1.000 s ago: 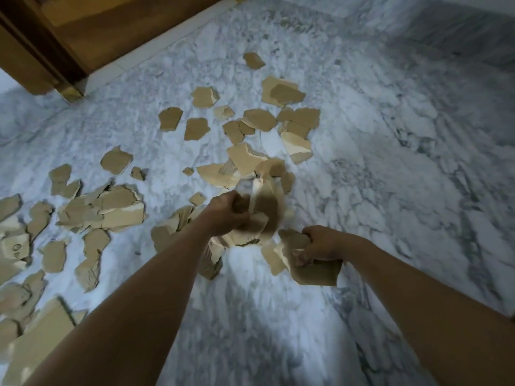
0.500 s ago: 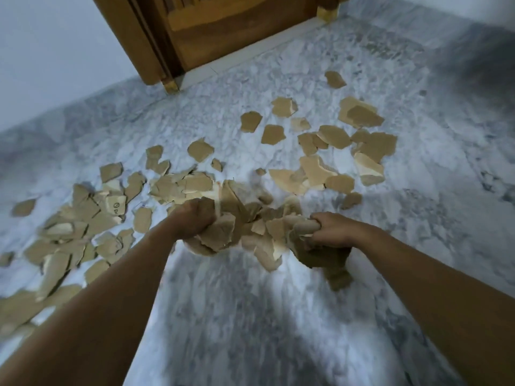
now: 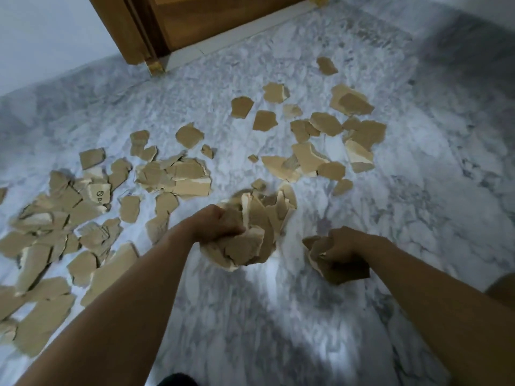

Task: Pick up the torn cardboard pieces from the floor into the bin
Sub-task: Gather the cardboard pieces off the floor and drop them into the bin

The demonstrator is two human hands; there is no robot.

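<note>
Torn cardboard pieces [image 3: 178, 176] held above the littered floor [image 3: 278, 316]
A big bundle [image 3: 250, 243] is clutched by the left hand [image 3: 220, 227], a smaller wad [image 3: 331, 271] by the right hand [image 3: 344, 246]; both should be squeezed firmly against slipping.

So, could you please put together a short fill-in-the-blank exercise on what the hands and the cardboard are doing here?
1. The left hand and the right hand each grip a bundle of torn ____.
2. The bigger bundle is in the ____ hand, the smaller bundle in the other.
3. The door beyond the loose pieces on the floor is made of ____.

Missing words: cardboard; left; wood.
</note>
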